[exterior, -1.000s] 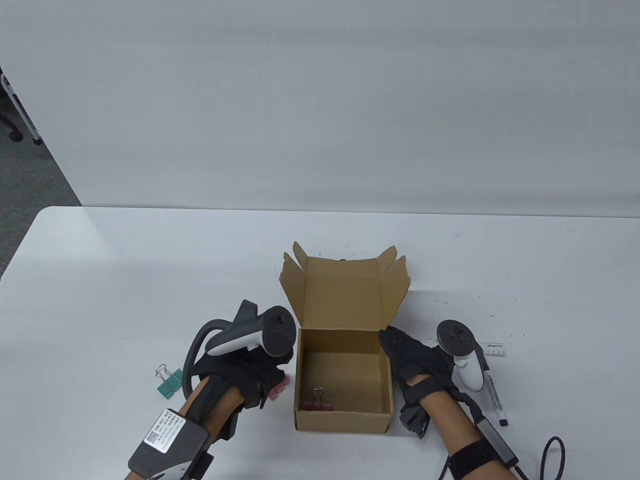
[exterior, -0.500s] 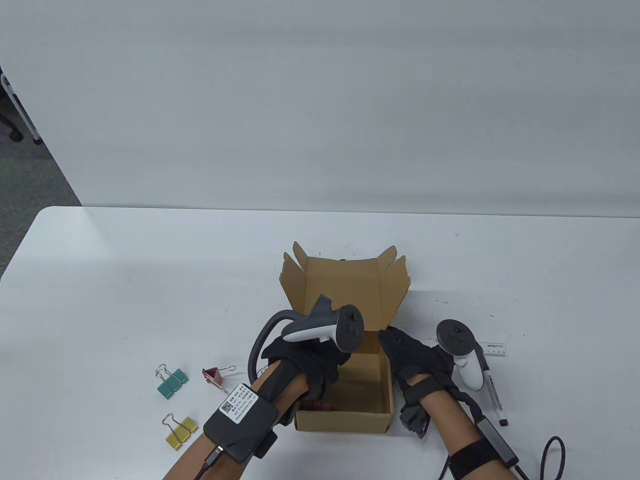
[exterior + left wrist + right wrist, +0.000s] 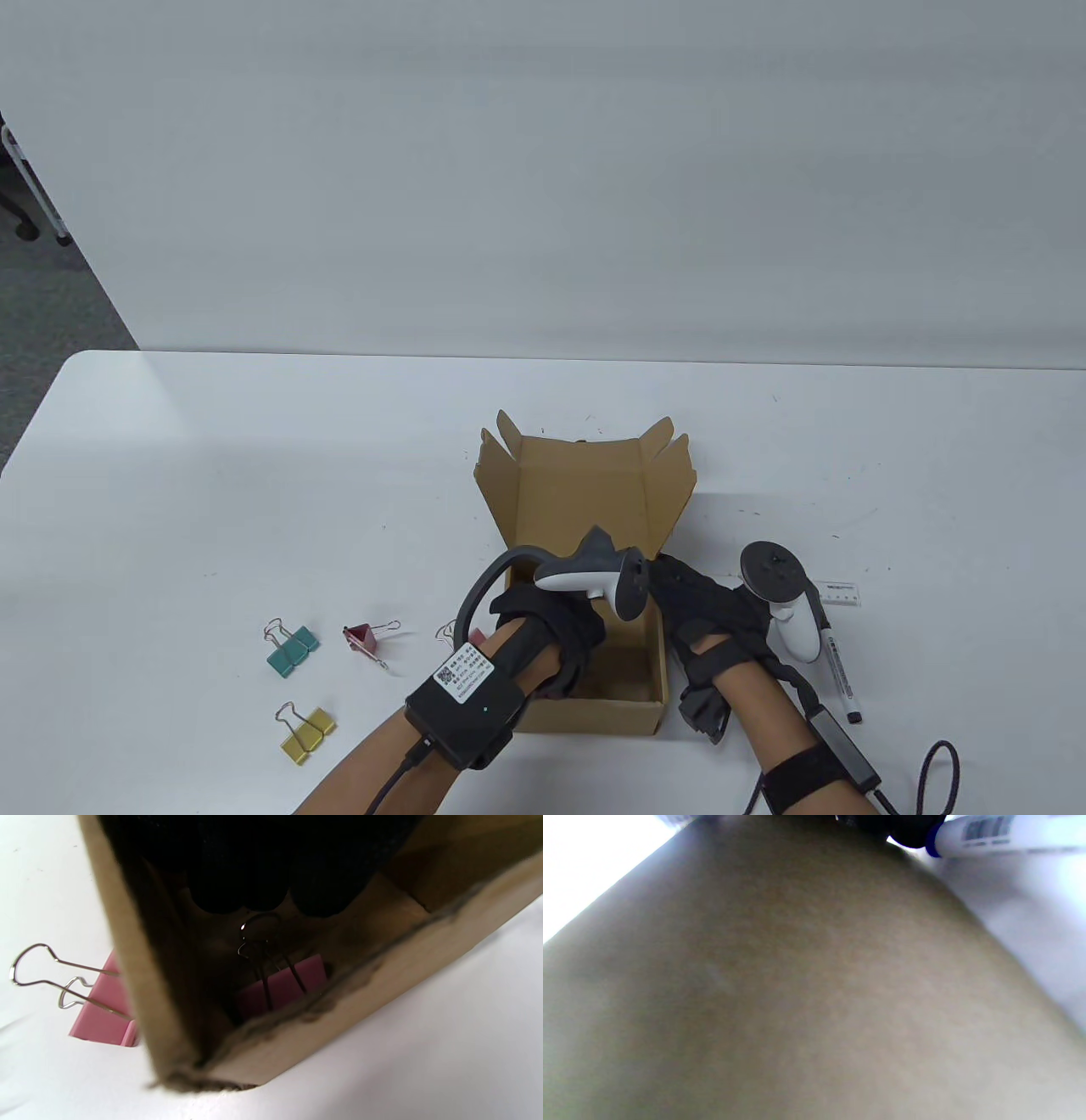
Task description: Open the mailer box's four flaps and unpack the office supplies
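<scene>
The brown mailer box [image 3: 585,717] stands open at the front middle, its lid and flaps [image 3: 585,492] upright at the back. My left hand [image 3: 560,632] reaches down into the box. In the left wrist view its fingertips [image 3: 263,895] hang just above the wire handles of a pink binder clip [image 3: 282,986] lying in the box's near corner; they hold nothing. My right hand [image 3: 691,607] rests flat against the box's right outer wall [image 3: 780,984], fingers pointing away from me.
On the table left of the box lie a green clip [image 3: 291,649], a dark red clip [image 3: 365,638], a yellow clip [image 3: 307,732] and a pink clip [image 3: 106,1016] close to the box wall. A marker [image 3: 836,671] and a small ruler [image 3: 842,592] lie right of my right hand.
My left hand set a pink clip on the table left of the box, then moved right and down into the box. The right hand has stayed on the box wall.
</scene>
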The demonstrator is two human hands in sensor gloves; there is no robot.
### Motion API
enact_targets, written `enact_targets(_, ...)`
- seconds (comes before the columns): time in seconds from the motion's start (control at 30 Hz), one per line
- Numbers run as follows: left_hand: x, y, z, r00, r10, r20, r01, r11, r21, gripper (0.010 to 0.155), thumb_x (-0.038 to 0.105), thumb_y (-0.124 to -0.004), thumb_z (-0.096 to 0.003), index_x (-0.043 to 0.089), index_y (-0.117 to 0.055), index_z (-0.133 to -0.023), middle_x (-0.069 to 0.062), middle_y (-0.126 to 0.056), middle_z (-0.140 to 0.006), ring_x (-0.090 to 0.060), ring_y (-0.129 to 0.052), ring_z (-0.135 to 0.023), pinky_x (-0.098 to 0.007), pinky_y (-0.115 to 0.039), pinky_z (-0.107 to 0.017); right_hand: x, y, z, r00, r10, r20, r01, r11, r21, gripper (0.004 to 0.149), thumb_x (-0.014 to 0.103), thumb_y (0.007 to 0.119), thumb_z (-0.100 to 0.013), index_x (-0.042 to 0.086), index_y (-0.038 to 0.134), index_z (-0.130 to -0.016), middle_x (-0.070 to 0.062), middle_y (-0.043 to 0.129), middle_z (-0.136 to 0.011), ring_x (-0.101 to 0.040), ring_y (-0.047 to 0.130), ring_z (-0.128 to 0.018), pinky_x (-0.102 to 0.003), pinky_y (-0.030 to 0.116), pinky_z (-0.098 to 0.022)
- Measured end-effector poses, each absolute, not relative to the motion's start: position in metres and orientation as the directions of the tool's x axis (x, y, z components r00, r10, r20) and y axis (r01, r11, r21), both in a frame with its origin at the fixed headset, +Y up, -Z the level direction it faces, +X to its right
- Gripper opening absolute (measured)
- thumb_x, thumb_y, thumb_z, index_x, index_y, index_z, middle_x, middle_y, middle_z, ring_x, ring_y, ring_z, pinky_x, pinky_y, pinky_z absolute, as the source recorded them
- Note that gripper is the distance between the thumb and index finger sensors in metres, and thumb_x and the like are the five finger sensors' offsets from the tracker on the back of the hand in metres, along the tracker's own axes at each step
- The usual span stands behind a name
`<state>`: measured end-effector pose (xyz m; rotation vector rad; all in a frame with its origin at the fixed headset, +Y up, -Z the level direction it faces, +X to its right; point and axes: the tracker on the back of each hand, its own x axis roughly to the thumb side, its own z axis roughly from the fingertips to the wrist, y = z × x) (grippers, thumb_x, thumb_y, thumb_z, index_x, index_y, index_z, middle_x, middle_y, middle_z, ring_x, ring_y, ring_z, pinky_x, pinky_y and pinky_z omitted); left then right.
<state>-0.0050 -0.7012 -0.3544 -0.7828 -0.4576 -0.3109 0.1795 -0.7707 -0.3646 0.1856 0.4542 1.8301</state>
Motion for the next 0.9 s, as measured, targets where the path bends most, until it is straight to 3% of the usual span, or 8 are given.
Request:
enact_targets(0.3, 0.005, -0.720, -0.350, 0.792, -0.227, 0.567, 0.573, 0.598, -0.561, 0.056, 0.024, -0.094, -0.0572, 0.028, -0.071, -0.108, -0.008, -0.084, -0.106, -0.033, -0.088, -0.092, -0.056, -0.063, -0.076, 0.180, -0.770, -0.365, -0.307, 0.946, -0.109, -0.882, -0.239, 0.407, 0.070, 0.056, 0.059, -0.063, 0.005, 0.048, -0.110, -0.026, 0.050, -0.111, -0.056, 0.053, -0.093, -0.067, 0.041, -0.066)
enact_targets(0.9, 0.011, -0.708, -0.362, 0.814, -0.166, 0.556, 0.505, 0.676, -0.536, 0.051, 0.016, -0.086, -0.0597, 0.030, -0.071, -0.106, -0.006, -0.086, -0.101, -0.032, -0.090, -0.086, -0.057, -0.064, -0.075, 0.180, -0.770, -0.366, -0.306, 0.946, -0.110, -0.881, -0.238, 0.408, 0.071, 0.057, 0.059, -0.062, 0.005, 0.048, -0.110, -0.026, 0.050, -0.111, -0.056, 0.053, -0.093, -0.067, 0.041, -0.066)
